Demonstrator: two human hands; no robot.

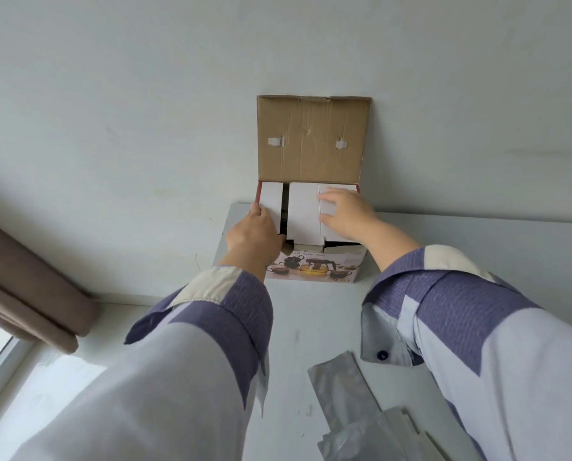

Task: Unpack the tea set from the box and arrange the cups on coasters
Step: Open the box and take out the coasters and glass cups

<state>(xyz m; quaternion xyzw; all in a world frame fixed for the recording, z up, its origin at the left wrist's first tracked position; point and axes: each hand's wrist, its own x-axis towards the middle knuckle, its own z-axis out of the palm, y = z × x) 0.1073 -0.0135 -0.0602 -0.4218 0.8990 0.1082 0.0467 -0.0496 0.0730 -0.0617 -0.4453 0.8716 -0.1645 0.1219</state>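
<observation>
The tea set box (314, 267) stands on the white table against the wall, its brown cardboard lid (311, 138) flipped up against the wall. A teapot and cups are printed on its front. White inner cardboard boxes (303, 211) fill the top, with dark gaps between them. My left hand (254, 234) rests at the box's left edge, thumb on the leftmost white piece. With its fingers spread, my right hand (346, 212) lies flat on the right-hand white piece. No cups or coasters show.
Silvery plastic wrappers (351, 404) lie on the table (311, 327) near its front edge, at the right. A brown curtain (28, 277) and a window sill are at the left. The grey wall stands right behind the box.
</observation>
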